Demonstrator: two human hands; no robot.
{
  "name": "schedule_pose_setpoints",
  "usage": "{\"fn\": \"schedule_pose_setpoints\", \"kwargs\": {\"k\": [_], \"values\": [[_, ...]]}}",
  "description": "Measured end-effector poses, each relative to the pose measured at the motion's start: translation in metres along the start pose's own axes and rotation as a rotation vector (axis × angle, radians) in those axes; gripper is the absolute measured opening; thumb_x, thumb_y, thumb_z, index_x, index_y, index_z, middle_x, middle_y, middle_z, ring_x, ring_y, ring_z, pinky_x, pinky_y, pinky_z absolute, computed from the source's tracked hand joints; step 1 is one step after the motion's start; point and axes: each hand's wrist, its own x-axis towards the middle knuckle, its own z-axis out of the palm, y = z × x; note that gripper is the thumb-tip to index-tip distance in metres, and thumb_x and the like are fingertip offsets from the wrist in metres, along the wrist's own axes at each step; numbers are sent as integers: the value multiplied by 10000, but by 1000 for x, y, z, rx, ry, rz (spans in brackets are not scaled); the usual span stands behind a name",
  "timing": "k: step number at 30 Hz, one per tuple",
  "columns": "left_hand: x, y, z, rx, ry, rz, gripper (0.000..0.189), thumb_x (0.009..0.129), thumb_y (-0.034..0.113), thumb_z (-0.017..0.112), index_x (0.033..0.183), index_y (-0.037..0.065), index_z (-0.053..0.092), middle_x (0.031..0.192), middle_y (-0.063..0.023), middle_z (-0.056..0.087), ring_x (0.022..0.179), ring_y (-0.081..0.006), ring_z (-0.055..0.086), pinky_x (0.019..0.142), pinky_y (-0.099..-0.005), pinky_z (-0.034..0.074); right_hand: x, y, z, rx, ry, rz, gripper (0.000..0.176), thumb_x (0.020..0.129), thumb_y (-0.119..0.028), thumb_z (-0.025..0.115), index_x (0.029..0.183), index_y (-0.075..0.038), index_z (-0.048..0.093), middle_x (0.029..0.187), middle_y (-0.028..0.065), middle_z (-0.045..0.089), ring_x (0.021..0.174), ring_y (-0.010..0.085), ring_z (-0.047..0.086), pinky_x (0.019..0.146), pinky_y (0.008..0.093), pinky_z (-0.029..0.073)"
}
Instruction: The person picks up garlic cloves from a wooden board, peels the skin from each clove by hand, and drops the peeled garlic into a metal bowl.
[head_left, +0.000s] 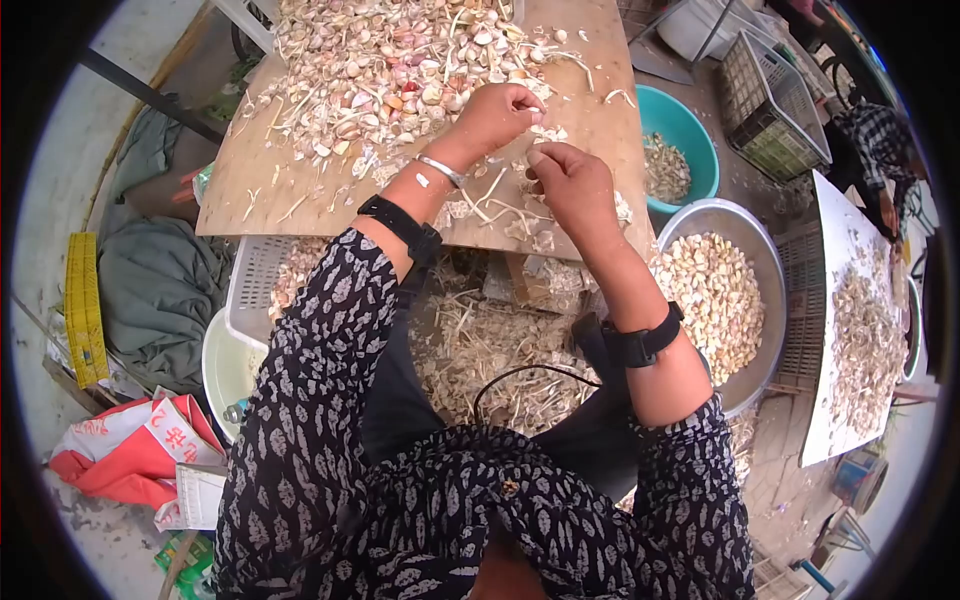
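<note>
Over the near edge of the wooden board (590,90), my left hand (497,122) is closed in a pinch. A small pale garlic clove (536,112) shows at its fingertips. My right hand (575,188) is just to the right and nearer me, thumb and fingers pressed together; what lies between them, if anything, is hidden. The two hands are apart. A broad heap of garlic cloves (400,75) with skins and dry stalks covers the far part of the board. Loose skins and stalks (500,205) lie under and beside my hands.
To the right stand a metal basin (775,290) of cloves and a teal basin (705,150). Beyond them are a crate (770,110) and a white board (835,400) with garlic, a person's hand (888,212) beside it. Skins litter the floor (500,350) below.
</note>
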Motion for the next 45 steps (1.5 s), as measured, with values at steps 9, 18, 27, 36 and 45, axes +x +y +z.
{"fn": "schedule_pose_setpoints", "kwargs": {"k": [9,18,27,36,45], "values": [[-95,54,-18,-461,140,-170,165,839,79,657,968,-19,631,834,-23,635,711,-53,557,619,-201,461,-14,-22,1,460,-241,179,170,870,-124,545,900,20,630,689,57,618,575,114,592,513,239,485],[-124,48,-5,-1440,418,-227,141,890,101,592,1005,25,559,818,-52,588,762,-149,570,718,-274,490,-23,-36,8,917,-277,330,142,851,-76,545,941,21,597,728,71,612,589,122,594,522,236,518],[-100,13,-26,-1777,614,-405,196,937,212,521,1043,48,539,810,-44,544,778,-168,542,694,-294,470,0,-9,4,129,-150,261,175,796,-146,668,856,17,691,705,27,648,602,68,554,572,230,461],[-85,-21,-24,-1815,525,-474,118,915,155,548,962,47,535,641,20,400,558,-96,374,489,-233,305,110,22,37,-847,-146,-303,163,788,-155,582,884,-47,658,845,157,653,811,322,616,735,400,487],[-103,3,-21,-669,406,-295,222,923,240,543,935,19,560,678,-41,550,558,-153,504,504,-274,387,46,-34,31,580,-263,422,184,929,-202,521,882,-44,600,681,-10,531,521,62,423,444,203,342]]}}
